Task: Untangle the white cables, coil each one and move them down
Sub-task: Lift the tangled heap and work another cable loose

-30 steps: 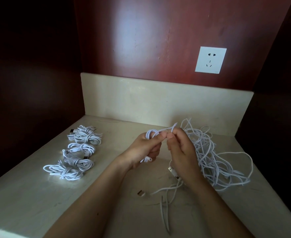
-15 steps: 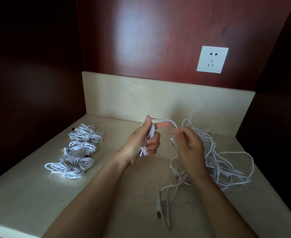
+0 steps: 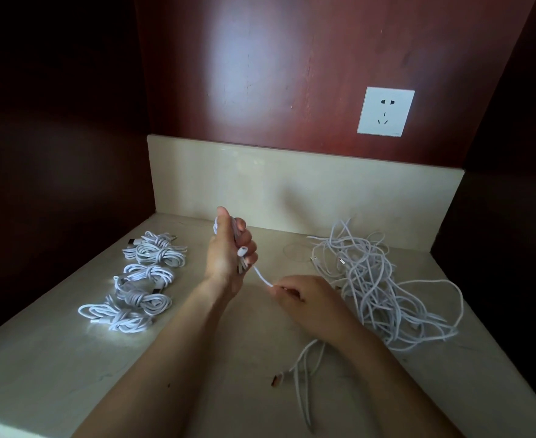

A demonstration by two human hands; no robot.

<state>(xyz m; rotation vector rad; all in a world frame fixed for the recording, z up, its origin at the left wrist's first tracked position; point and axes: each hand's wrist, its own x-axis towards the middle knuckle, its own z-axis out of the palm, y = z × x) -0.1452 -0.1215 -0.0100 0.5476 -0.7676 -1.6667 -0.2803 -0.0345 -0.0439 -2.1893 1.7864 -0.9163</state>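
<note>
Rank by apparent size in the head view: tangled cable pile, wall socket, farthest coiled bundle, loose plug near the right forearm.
1. tangled cable pile
2. wall socket and farthest coiled bundle: too alike to rank, and at different distances
3. loose plug

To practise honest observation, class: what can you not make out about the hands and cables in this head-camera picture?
Head view: coil in the left hand, loop count hidden by its fingers.
Head view: grip of the right hand on the cable, hidden by its back.
Head view: tangled cables, strands overlap, number uncountable.
</note>
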